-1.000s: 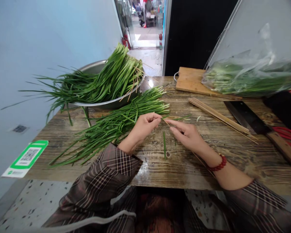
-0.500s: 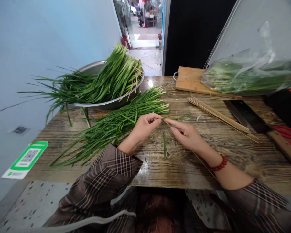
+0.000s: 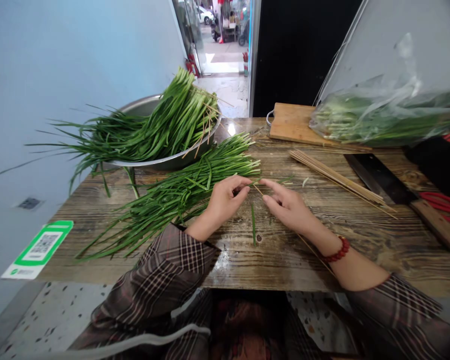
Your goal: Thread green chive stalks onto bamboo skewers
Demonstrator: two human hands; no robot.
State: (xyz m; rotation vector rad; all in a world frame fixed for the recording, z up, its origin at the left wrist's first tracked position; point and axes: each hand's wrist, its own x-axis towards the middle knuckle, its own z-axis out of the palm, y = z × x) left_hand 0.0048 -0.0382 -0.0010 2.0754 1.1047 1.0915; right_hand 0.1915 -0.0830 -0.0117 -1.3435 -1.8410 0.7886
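Note:
My left hand (image 3: 228, 198) pinches a green chive stalk and the tip of a thin wooden skewer (image 3: 258, 189) over the middle of the table. The skewer runs down to the right under my right hand (image 3: 289, 204), whose thumb and index finger are bent around it, slightly apart. Beside my left hand lies a loose pile of green chives (image 3: 180, 192), white ends toward the upper right. A short cut piece of chive (image 3: 253, 224) rests below my hands. More skewers (image 3: 337, 181) lie in a bundle to the right.
A metal basin (image 3: 161, 162) heaped with chives and skewers stands at the back left. At the right are a cutting board (image 3: 290, 122), a plastic bag of greens (image 3: 382, 117), a cleaver (image 3: 378, 177) and red scissor handles (image 3: 444, 206). A green QR card (image 3: 41, 247) sits at the left edge.
The fingertips of my right hand have moved slightly away from those of my left hand. The whole view has shifted a little.

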